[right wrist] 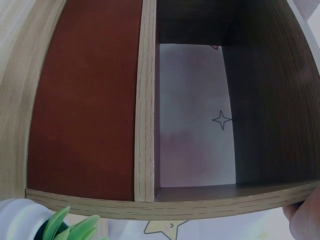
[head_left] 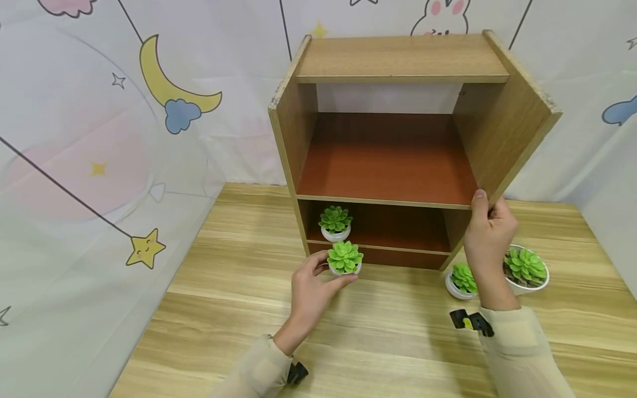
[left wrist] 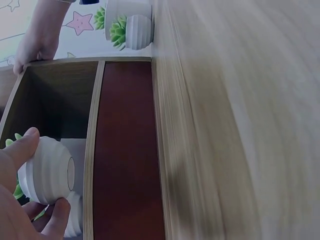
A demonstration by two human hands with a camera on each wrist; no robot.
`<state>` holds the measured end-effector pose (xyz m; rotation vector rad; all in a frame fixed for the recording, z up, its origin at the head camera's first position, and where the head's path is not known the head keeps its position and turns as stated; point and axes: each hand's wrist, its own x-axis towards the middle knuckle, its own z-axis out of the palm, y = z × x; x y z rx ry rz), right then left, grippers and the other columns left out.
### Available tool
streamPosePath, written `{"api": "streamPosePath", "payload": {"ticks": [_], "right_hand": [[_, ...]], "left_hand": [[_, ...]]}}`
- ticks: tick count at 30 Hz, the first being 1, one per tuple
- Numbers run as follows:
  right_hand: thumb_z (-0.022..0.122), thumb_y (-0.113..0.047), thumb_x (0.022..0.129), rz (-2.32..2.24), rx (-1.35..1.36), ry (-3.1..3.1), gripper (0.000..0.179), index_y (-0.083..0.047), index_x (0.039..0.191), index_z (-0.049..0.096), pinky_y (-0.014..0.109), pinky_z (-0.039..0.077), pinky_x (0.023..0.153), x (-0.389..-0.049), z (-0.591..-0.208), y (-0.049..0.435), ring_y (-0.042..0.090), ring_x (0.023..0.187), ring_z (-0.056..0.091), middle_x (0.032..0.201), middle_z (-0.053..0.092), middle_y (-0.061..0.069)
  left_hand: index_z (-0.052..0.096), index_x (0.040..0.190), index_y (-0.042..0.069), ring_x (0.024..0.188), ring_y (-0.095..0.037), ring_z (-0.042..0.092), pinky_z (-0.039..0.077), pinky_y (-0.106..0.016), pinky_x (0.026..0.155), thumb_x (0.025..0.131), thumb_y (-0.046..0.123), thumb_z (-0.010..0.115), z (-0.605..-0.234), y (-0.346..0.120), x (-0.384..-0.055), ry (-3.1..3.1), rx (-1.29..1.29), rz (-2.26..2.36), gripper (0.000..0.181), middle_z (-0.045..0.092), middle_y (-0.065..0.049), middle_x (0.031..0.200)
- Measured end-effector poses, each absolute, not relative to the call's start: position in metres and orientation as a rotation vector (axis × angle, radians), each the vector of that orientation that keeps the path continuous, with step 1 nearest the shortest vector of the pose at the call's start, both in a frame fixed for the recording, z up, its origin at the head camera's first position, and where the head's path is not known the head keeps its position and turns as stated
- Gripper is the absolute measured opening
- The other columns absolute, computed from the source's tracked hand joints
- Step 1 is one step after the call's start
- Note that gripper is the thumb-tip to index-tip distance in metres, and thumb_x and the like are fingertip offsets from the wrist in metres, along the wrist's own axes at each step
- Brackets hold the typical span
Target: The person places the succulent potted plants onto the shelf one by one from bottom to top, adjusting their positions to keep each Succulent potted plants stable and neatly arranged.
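Observation:
My left hand [head_left: 309, 290] pinches the white pot of a small green succulent [head_left: 345, 257] between thumb and fingers, in front of the lower compartment. In the left wrist view, the held pot [left wrist: 47, 172] shows its ribbed side and base. Just behind it, another potted succulent [head_left: 335, 221] stands at the left of the wooden shelf unit's [head_left: 390, 203] lower compartment. My right hand [head_left: 490, 237] grips the front edge of the unit's right side panel, near the middle shelf, thumb on the inner side. Some of its fingers are hidden behind the panel.
Right of the unit, a small potted succulent [head_left: 461, 281] and a larger one in a white oval pot [head_left: 526, 270] stand on the wood-grain table [head_left: 219, 309], partly behind my right wrist. A cartoon-printed cloth [head_left: 239, 110] hangs behind and at the sides.

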<state>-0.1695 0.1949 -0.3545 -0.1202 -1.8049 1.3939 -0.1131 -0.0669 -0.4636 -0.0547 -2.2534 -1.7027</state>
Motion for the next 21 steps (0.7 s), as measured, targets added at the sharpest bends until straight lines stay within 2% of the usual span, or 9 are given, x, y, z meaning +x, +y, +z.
{"api": "streamPosePath", "payload": {"ticks": [4,11,16,21], "right_hand": [[0.053,-0.012,0.099,1.398,-0.112,-1.803,0.034,0.009,0.073,0.051,0.022,0.028,0.054,-0.170,-0.355,0.195,0.008,0.062,0.041,0.064,0.044,0.002],[0.055,-0.015,0.099,1.385,-0.153,-1.809,0.033,0.005,0.073,0.055,0.022,0.030,0.054,-0.185,-0.375,0.208,0.008,0.064,0.042,0.065,0.048,-0.001],[0.054,-0.013,0.099,1.396,-0.125,-1.802,0.035,0.010,0.074,0.053,0.022,0.029,0.053,-0.178,-0.365,0.201,0.007,0.062,0.042,0.064,0.046,0.000],[0.054,-0.013,0.099,1.400,-0.121,-1.798,0.034,0.008,0.072,0.052,0.022,0.028,0.054,-0.170,-0.356,0.195,0.008,0.062,0.041,0.064,0.045,0.001]], "left_hand": [[0.069,0.114,0.005,0.096,-0.016,0.066,0.053,-0.033,0.086,0.060,0.026,0.096,-0.463,-0.062,-0.115,-2.254,-0.086,-1.679,0.063,0.067,-0.002,0.111],[0.069,0.114,0.006,0.096,-0.016,0.066,0.052,-0.027,0.085,0.060,0.024,0.096,-0.459,-0.053,-0.119,-2.268,-0.100,-1.652,0.063,0.068,0.000,0.109],[0.069,0.113,0.005,0.095,-0.018,0.067,0.054,-0.034,0.085,0.060,0.026,0.096,-0.459,-0.048,-0.119,-2.254,-0.097,-1.668,0.063,0.069,-0.002,0.108],[0.069,0.113,0.004,0.095,-0.020,0.067,0.054,-0.040,0.084,0.060,0.025,0.096,-0.461,-0.042,-0.119,-2.242,-0.106,-1.677,0.064,0.069,-0.004,0.109]]}}
